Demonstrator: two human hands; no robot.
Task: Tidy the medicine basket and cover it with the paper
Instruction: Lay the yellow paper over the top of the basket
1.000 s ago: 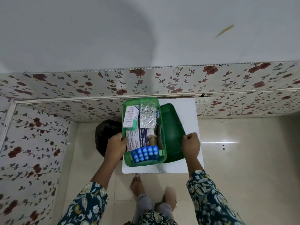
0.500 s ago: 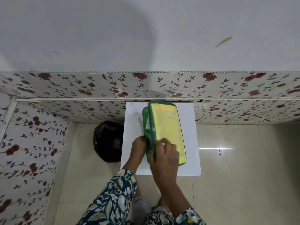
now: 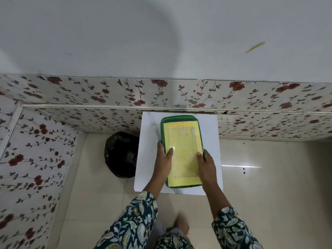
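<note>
**Pressing the paper-covered lid flat on the basket**

Corner of a room: grey wall above, floral wall panels (image 3: pixel 107 92) below it, pale tiled floor (image 3: pixel 269 177). A small white tabletop (image 3: pixel 149 159) stands against the panels, with a black bag (image 3: pixel 122 155) on the floor just beside its left edge.

The green basket (image 3: pixel 181 118) sits mid-tabletop, closed over by a green lid, so no medicine shows. The yellow printed paper (image 3: pixel 183 150) lies flat on top, and a green border shows all round it.

The left hand (image 3: pixel 164 159) rests flat along the basket's left edge, thumb on the paper, fingers down the side. The right hand (image 3: pixel 206 162) lies the same way on the right edge, fingertips on the paper. Both are spread and pressing, not closed around anything.

Judgement: the task is nearly done and this is the seating step. To do it well:
- press both sides evenly so the cover does not rock
- keep the paper centred and smooth any lifted corner
- check the far end is down too
- release slowly so the paper is not dragged off.
</note>
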